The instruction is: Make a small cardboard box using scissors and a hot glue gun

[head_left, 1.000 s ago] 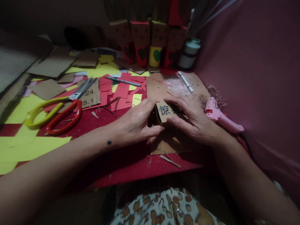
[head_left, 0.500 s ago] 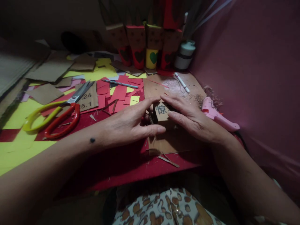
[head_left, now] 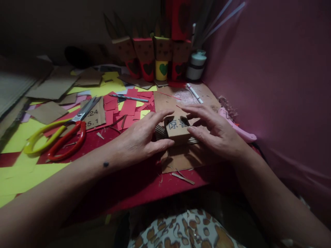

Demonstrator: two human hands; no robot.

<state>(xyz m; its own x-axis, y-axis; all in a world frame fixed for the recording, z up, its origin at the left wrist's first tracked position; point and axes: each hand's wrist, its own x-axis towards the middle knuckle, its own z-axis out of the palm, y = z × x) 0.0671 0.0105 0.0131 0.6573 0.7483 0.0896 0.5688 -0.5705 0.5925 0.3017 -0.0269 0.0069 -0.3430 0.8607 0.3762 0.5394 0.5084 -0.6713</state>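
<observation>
A small brown cardboard block (head_left: 177,135) with black printed characters on top rests on a flat cardboard sheet (head_left: 176,165). Corrugated cardboard edges (head_left: 160,131) show at its left side. My left hand (head_left: 144,132) is at the block's left, thumb and forefinger spread apart on either side of its near and far edges. On the other side is my right hand (head_left: 214,131), its fingers parted and lightly curved. Its thumb is close to the block's right edge; whether it touches, I cannot tell. Neither hand is closed around the block.
Scissors (head_left: 77,125) with yellow and red handles lie left among paper scraps (head_left: 128,103). A pencil (head_left: 130,98) and a white marker (head_left: 194,93) lie behind. A pink glue gun (head_left: 239,129) is right. Several paper figures (head_left: 162,51) and a pale bottle (head_left: 196,65) stand at the back.
My hands have loosened and drawn apart from the block, the right hand lifting off its top. Both printed characters now show, where only one did before. The camera view has shifted slightly.
</observation>
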